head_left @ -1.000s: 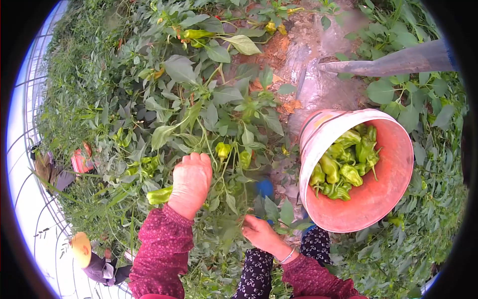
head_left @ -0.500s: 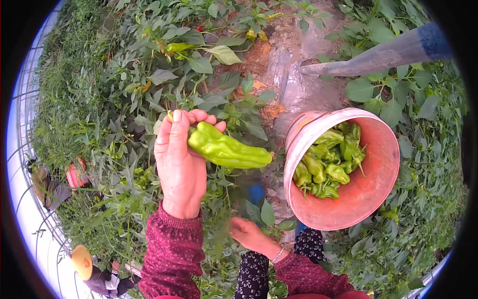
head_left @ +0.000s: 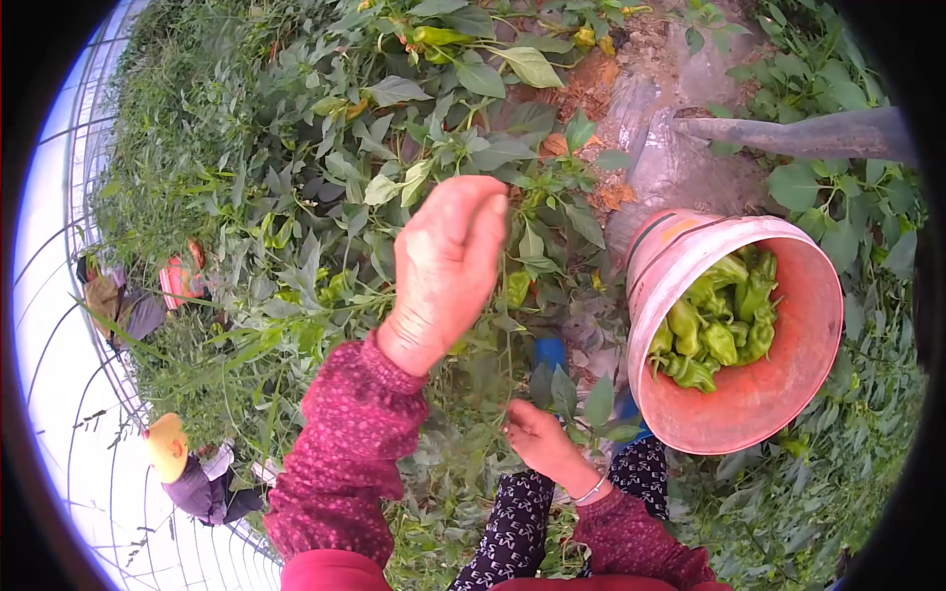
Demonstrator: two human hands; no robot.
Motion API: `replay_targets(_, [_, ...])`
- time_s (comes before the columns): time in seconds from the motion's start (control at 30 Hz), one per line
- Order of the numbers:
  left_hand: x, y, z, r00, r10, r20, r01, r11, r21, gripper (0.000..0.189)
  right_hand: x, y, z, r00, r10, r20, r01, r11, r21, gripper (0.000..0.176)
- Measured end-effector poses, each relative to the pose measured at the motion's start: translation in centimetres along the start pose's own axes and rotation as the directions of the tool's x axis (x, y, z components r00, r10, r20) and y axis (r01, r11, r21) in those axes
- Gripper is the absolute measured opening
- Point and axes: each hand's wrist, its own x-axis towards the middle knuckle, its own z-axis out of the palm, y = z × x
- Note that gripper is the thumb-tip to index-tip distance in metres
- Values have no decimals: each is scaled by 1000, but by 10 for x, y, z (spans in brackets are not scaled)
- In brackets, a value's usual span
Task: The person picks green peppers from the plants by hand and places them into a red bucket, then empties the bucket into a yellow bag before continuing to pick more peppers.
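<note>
Although the left hand (head_left: 439, 266) shows its back to the camera with the fingers bent under, whether they close on anything hidden by the palm cannot be told. Lower and farther right, the right hand (head_left: 540, 441) has its fingers curled beside blurred pepper foliage (head_left: 473, 384); whether they pinch a stem cannot be made out either.

Between the two hands in this view, and nearer the left one, a green pepper (head_left: 518, 288) hangs among the leaves, just beside the left hand on its bucket-facing side. Its visible body runs roughly up and down the view.

Farther out to the right is the pink-red bucket (head_left: 788, 394), its base toward the upper left and its long axis slanting to a mouth that faces the camera and the lower right. The right hand is the nearer one to its left rim; the left hand is farther off. Picked green peppers (head_left: 719, 340) are heaped inside against the left wall, reaching the upper edge of the mouth.

Beyond the bucket's upper side, a grey pipe (head_left: 798, 136) crosses above the plastic-covered path (head_left: 670, 172).
</note>
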Motion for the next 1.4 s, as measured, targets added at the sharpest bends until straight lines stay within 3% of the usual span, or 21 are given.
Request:
replay_targets(0.07, [-5, -60, -44, 998, -69, 6, 59, 886, 460, 24, 1, 3, 0, 1000, 24, 3, -24, 1000, -17, 26])
replay_targets(0.1, [-15, -89, -63, 964, -248, 95, 130, 755, 643, 38, 2, 2, -1, 999, 34, 5, -34, 999, -28, 27])
replay_targets(0.2, [-73, -141, -84, 548, -799, 246, 243, 433, 868, 63, 5, 0, -2, 1000, 21, -2, -21, 988, -152, 25])
replay_targets(0.27, [-144, -173, -71, 533, -767, 357, 2, 423, 906, 59, 5, -14, 1, 997, -35, -67, 32, 998, -45, 25])
replay_targets(0.33, [-176, -172, -38, 243, -692, 680, -200, 651, 733, 53, 7, -16, 3, 988, -61, -145, 69, 996, 51, 26])
replay_targets(0.37, [-195, -151, -28, 613, -552, 565, -111, 647, 754, 40, 9, -12, 0, 980, -61, -187, 80, 992, 93, 27])
replay_targets(0.4, [-219, -159, -12, 658, -580, 480, -33, 615, 788, 33, 10, -10, -3, 971, -63, -229, 96, 986, 134, 27])
replay_targets(0.47, [-198, -119, -9, 515, -772, 372, 154, 510, 846, 26, 12, -9, -4, 966, -76, -248, 110, 986, 129, 31])
replay_targets(0.5, [-195, -114, -18, 601, -607, 520, -82, 600, 795, 20, 12, -8, -3, 964, -81, -252, 120, 982, 145, 31])
replay_targets(0.6, [-220, -136, -23, 707, -576, 410, 14, 591, 806, 15, 15, -7, 3, 966, -72, -247, 101, 989, 106, 32])
replay_targets(0.73, [-260, -134, -34, 525, -719, 456, 250, 642, 725, 16, 19, -11, 4, 972, 111, -205, -132, 987, -95, 33])
replay_targets(0.8, [-338, -184, -5, 422, -856, 299, 511, 497, 702, 22, 20, -6, 2, 978, 97, -187, -118, 987, -106, 36])
replay_targets(0.9, [-316, -138, -19, 565, -708, 424, 177, 606, 776, 26, 19, 10, 0, 977, 63, -204, -48, 996, 78, 39])
replay_targets(1.0, [-283, -100, -33, 627, -580, 520, -107, 597, 795, 25, 15, 13, -1, 968, 216, -130, -176, 949, 262, 35])
replay_targets(1.03, [-282, -95, -36, 622, -486, 614, -376, 502, 779, 25, 13, 3, -1, 985, 164, -46, -148, 960, 239, 29])
replay_targets(1.13, [-309, -130, -37, 578, -524, 626, -114, 707, 698, 27, 5, -10, 4, 993, 95, -68, -96, 995, -7, 21])
replay_targets(1.17, [-297, -122, -43, 750, -558, 356, 383, 804, 454, 37, 5, -6, 1, 997, 17, -70, -24, 994, -106, 22])
replay_targets(1.23, [-274, -111, -48, 844, -510, 168, 466, 851, 243, 47, 9, 14, -12, 981, -196, -12, 185, 943, -277, 27])
replay_targets(1.33, [-210, -96, -62, 906, -421, -32, 415, 875, 249, 63, 1, -9, -6, 962, -207, -180, 207, 978, -15, 23])
replay_targets(1.37, [-191, -89, -61, 918, -395, -27, 393, 901, 184, 64, 6, -3, -11, 982, 51, -181, 33, 900, 435, 24])
replay_targets(1.4, [-173, -80, -54, 930, -367, -25, 368, 922, 120, 65, 10, 3, -15, 958, 280, -66, -121, 601, 790, 25])
